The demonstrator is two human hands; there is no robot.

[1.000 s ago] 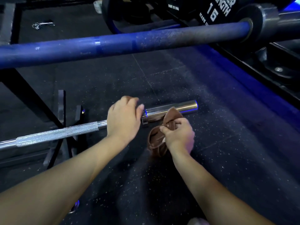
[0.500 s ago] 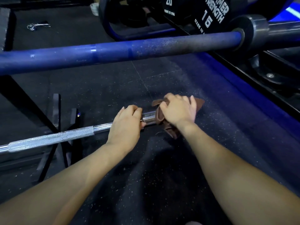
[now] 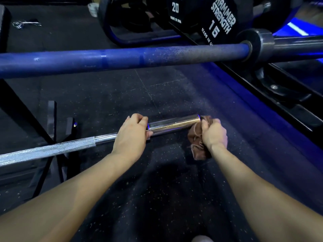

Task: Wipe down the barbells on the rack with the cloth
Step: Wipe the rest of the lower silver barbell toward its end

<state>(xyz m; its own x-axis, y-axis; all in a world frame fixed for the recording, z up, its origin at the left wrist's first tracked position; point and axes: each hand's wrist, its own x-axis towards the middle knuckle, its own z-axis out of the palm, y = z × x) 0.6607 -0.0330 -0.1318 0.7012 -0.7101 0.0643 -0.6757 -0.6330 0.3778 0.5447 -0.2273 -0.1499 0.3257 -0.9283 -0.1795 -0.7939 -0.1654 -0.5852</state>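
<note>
A chrome barbell [image 3: 52,149] lies low across the view from the left edge to its shiny sleeve [image 3: 173,125] in the middle. My left hand [image 3: 131,133] grips the bar right at the collar where the sleeve begins. My right hand [image 3: 214,133] holds a bunched brown cloth [image 3: 195,137] against the outer end of the sleeve, and part of the cloth hangs below my fist. A second, blue barbell [image 3: 122,58] runs across the view higher up, with chalk dust on its shaft and a dark collar [image 3: 258,44] at the right.
Black weight plates [image 3: 220,20] marked 20 and 15 stand behind the blue bar. A black rack frame [image 3: 21,109] with upright posts is at the left, another black frame [image 3: 288,100] at the right. Speckled rubber floor [image 3: 174,189] lies below. A small metal clip [image 3: 21,24] lies far left.
My right hand slid the cloth outward along the sleeve, from beside the collar to its end, baring the chrome sleeve. My left hand kept its grip at the collar.
</note>
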